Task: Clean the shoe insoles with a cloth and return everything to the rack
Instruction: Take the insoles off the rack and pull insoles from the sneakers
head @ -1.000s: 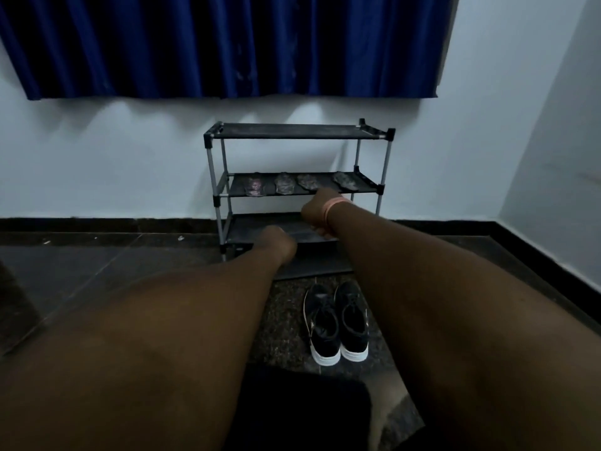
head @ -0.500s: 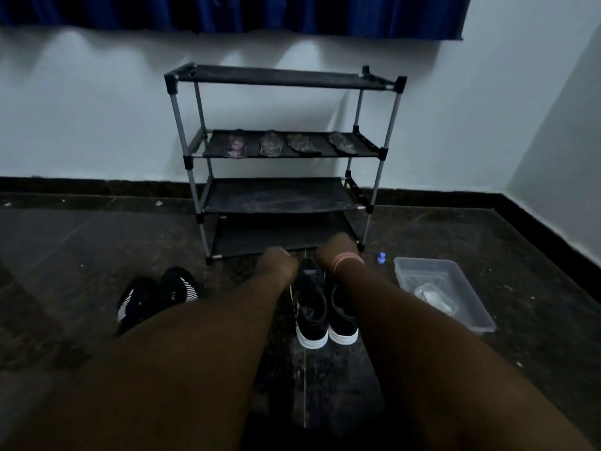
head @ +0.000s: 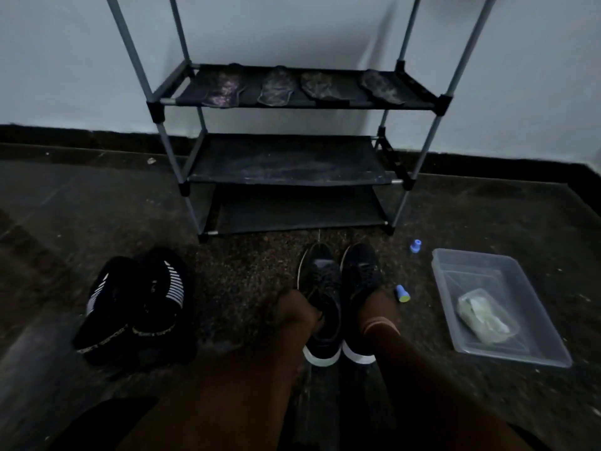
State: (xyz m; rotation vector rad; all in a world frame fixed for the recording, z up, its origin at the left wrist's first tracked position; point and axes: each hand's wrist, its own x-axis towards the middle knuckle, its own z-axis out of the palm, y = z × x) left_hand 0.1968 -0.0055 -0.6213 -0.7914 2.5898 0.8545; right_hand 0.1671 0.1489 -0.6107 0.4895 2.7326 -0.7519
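gripping black sneakers (head: 338, 288), one per side: left hand (head: 297, 309), right hand (head: 374, 304); bare floor (head: 247, 271) before rack (head: 292, 164).

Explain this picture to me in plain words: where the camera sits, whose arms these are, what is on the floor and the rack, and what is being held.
There is no machine here. One wide camera worn on a person's head looks forward and down, so the two bare arms belong to the wearer. The left hand and right hand are on a pair of black shoes with white soles on the floor; whether the fingers grip them is too dark to tell. Ahead stands a shoe rack with four insoles on a shelf. To the left lies a second pair, black shoes with white stripes. To the right is a clear plastic tray with a pale cloth in it, and two small blue items lie nearby.
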